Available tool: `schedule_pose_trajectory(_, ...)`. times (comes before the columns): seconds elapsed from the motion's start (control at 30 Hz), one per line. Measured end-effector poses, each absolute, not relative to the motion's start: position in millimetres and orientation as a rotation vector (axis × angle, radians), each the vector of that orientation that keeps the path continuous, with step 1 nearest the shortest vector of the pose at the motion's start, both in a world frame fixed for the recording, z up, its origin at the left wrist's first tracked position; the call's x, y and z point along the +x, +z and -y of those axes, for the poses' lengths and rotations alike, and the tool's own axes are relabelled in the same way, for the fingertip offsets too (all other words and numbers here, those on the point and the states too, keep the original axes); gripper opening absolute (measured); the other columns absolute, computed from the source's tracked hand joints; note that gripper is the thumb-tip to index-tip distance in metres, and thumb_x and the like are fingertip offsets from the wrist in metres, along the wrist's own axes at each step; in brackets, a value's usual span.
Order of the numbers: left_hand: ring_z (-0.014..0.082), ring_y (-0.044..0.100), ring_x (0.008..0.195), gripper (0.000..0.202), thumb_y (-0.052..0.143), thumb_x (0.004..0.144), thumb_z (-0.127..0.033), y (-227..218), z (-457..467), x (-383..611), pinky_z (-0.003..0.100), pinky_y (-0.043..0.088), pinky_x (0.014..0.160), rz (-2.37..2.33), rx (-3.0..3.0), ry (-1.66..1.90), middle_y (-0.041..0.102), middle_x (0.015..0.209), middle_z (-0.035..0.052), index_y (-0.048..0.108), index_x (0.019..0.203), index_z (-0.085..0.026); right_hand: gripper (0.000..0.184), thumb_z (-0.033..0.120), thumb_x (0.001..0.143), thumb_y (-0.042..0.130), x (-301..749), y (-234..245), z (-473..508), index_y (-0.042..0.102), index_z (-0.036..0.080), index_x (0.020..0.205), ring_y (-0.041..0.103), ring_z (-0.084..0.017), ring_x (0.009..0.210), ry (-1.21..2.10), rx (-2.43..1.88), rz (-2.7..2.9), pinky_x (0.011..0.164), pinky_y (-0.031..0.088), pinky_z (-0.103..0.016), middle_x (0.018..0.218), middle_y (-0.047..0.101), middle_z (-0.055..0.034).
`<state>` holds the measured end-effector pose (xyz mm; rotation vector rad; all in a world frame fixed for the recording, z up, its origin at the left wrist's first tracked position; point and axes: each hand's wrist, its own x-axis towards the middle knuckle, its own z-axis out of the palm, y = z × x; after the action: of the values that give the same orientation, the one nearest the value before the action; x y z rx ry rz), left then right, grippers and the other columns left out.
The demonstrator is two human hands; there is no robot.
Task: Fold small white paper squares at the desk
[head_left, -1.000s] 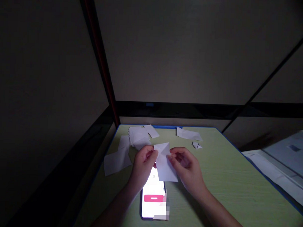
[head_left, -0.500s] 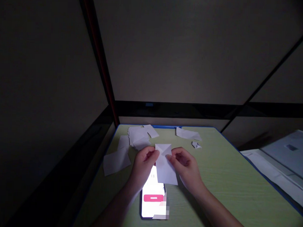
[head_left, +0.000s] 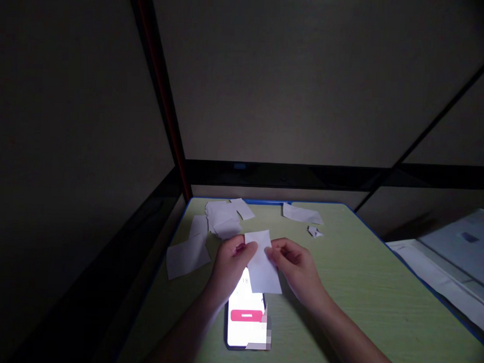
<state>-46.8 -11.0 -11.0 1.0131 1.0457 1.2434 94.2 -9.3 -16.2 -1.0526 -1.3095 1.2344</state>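
Note:
A small white sheet of paper (head_left: 264, 275) is held up between both hands over the table. My left hand (head_left: 231, 263) pinches its left edge, thumb on the front face. On the opposite edge my right hand (head_left: 297, 265) grips it the same way, thumb tip near the middle. The fingers behind the sheet are hidden. Below the paper lies a phone (head_left: 240, 331) with a bright screen and a red button; the sheet and my left hand cover its upper part.
On the green table (head_left: 361, 291), a pile of white paper pieces (head_left: 222, 218) lies at the back left, with a loose sheet (head_left: 187, 258) nearer. A paper strip (head_left: 302, 214) and a small folded paper piece (head_left: 314, 231) lie back right. A pale box-like object (head_left: 462, 247) stands beyond the right edge.
The sheet has tilted and shifted slightly left in my hands; the crease lines seen near its top no longer show. My left thumb has slid a little further over it.

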Motion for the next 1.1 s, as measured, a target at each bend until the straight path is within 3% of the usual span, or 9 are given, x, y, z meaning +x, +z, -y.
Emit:
schedule_pose_trajectory(0.2, 0.0088, 0.047, 0.051, 0.021, 0.061, 0.069, -0.032, -14, 9, -50, 0.018, 0.033, 0.046, -1.103, 1.017, 1.297, 0.047, 0.053, -0.0042, 0.051, 0.062, -0.015, 0.022, 0.034, 0.067, 0.069, 93, -13, 10, 0.06, 0.015, 0.074, 0.046, -0.009, 0.05, 1.266, -1.032, 1.298, 0.046, 0.036, -0.02, 0.059, 0.052, 0.0031)
schedule_pose_trajectory(0.7, 0.0082, 0.045, 0.046, 0.021, 0.056, 0.073, -0.029, -6, 11, -50, 0.017, 0.035, 0.042, -1.241, 1.246, 1.426, 0.046, 0.049, -0.0046, 0.052, 0.058, -0.015, 0.02, 0.034, 0.068, 0.068, 96, -19, 8, 0.058, 0.017, 0.075, 0.043, -0.009, 0.046, 1.275, -1.013, 1.142, 0.04, 0.031, -0.02, 0.058, 0.05, 0.0031)
schedule_pose_trajectory(0.87, 0.0105, 0.05, 0.049, 0.023, 0.052, 0.076, -0.037, -6, 9, -51, 0.019, 0.04, 0.043, -1.155, 1.152, 1.333, 0.051, 0.056, -0.002, 0.057, 0.073, -0.014, 0.009, 0.025, 0.076, 0.059, 96, -14, 13, 0.065, 0.019, 0.08, 0.049, -0.014, 0.059, 0.904, -1.041, 1.468, 0.05, 0.037, -0.025, 0.067, 0.055, -0.0013)
schedule_pose_trajectory(0.97, 0.0117, 0.053, 0.056, 0.031, 0.054, 0.074, -0.042, -4, 10, -50, 0.02, 0.043, 0.046, -1.11, 1.091, 1.309, 0.055, 0.065, 0.0011, 0.058, 0.085, -0.013, 0.012, 0.017, 0.077, 0.056, 97, -12, 15, 0.067, 0.02, 0.081, 0.052, -0.016, 0.067, 0.678, -0.991, 1.645, 0.058, 0.04, -0.028, 0.071, 0.057, -0.0029)
schedule_pose_trajectory(1.1, 0.0119, 0.053, 0.06, 0.025, 0.063, 0.068, -0.035, -3, 9, -53, 0.019, 0.042, 0.049, -1.087, 1.107, 1.246, 0.057, 0.067, 0.002, 0.058, 0.077, -0.013, 0.013, 0.018, 0.078, 0.055, 98, -8, 17, 0.067, 0.02, 0.083, 0.053, -0.017, 0.067, 0.64, -0.975, 1.726, 0.059, 0.041, -0.028, 0.072, 0.057, -0.0032)
